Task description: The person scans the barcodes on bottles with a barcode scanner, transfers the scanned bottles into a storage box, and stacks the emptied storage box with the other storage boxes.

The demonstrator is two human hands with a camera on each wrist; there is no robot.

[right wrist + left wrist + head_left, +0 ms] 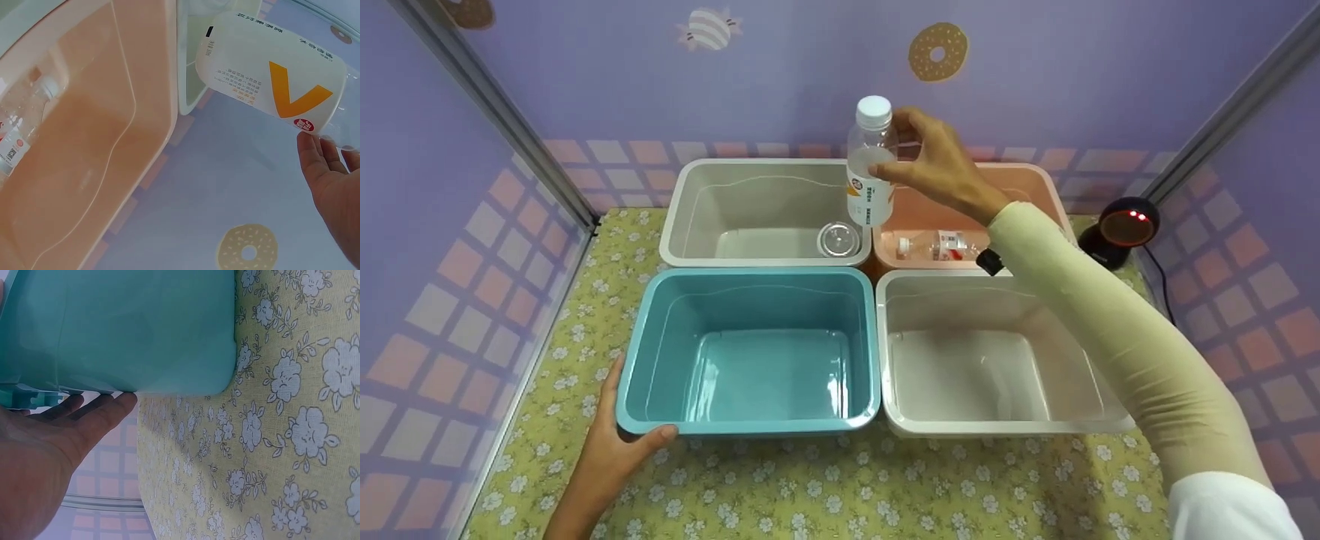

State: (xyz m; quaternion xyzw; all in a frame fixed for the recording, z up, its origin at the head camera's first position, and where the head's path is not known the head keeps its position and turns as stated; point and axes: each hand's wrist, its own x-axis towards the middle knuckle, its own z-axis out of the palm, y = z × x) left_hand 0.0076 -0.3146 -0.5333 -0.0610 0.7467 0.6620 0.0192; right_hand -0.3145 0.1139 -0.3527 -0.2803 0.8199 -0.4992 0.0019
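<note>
My right hand (941, 165) holds a clear plastic bottle (871, 199) with a white cap and a white label, between thumb and fingers. It is upright, raised above where the back grey bin (769, 262) and the orange bin (1042, 180) meet. In the right wrist view, the label of the bottle (275, 73) shows an orange V mark. My left hand (619, 442) spans the near left corner of the blue bin (750, 427), thumb at the front rim. Its fingers (107, 413) lie fairly straight against the outer wall in the left wrist view.
A clear bottle (952, 245) lies in the orange bin. A clear round plastic piece (838, 240) is in the back grey bin. The front beige bin (1005, 427) stands beside the blue one. A black device with red lights (1121, 229) stands at the right.
</note>
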